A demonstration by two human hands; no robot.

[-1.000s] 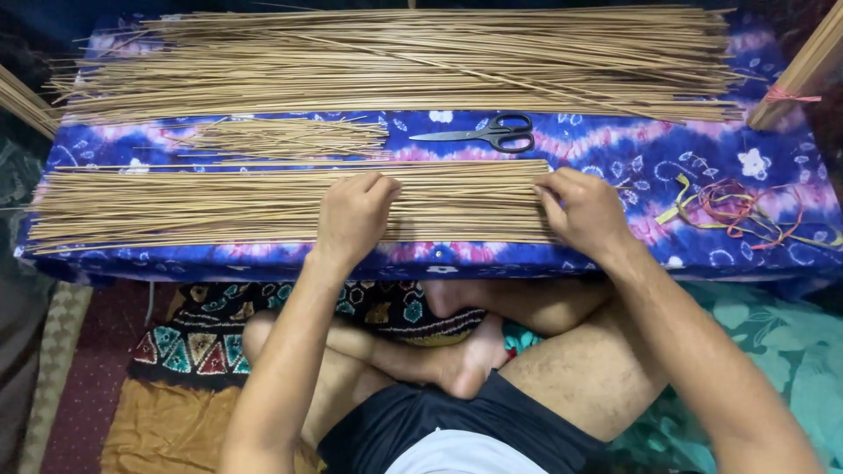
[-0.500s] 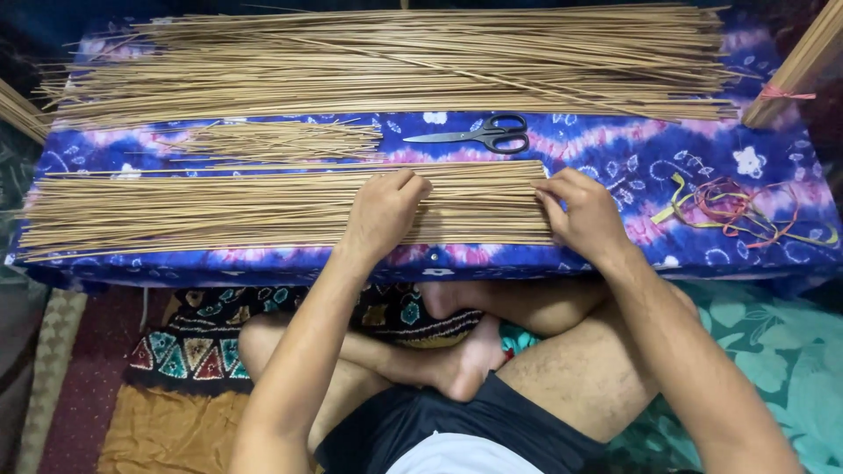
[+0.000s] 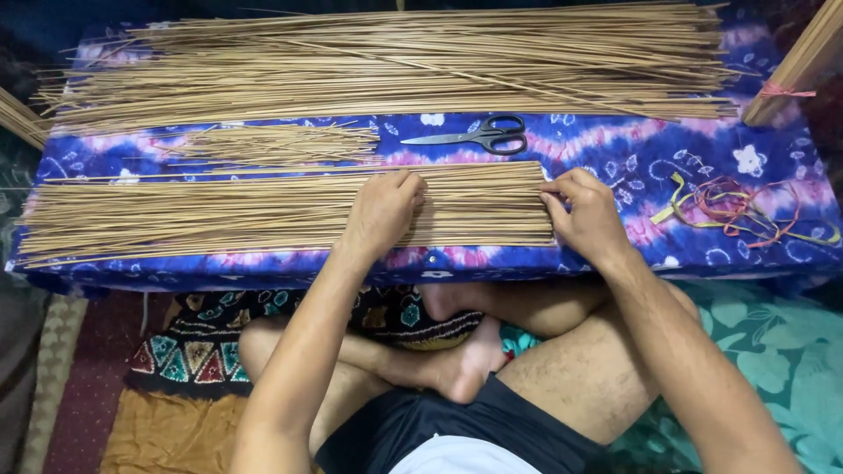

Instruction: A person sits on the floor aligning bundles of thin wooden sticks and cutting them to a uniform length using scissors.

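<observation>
A flat row of thin tan sticks (image 3: pixel 219 211) lies along the near side of a low table covered in blue and purple patterned cloth (image 3: pixel 615 158). My left hand (image 3: pixel 382 211) rests palm down on the sticks near the middle, fingers spread. At the row's right end my right hand (image 3: pixel 584 215) presses its fingertips against the stick ends. Neither hand grips anything.
A large pile of the same sticks (image 3: pixel 395 70) covers the far side of the table. A small loose bunch (image 3: pixel 272 143) and black scissors (image 3: pixel 479 136) lie between. Coloured rubber bands (image 3: pixel 746 206) sit at the right. A tied stick bundle (image 3: pixel 795 66) leans at the far right corner.
My left hand has slid to the right along the near row of sticks, closer to my right hand. My right hand has stayed at the stick ends.
</observation>
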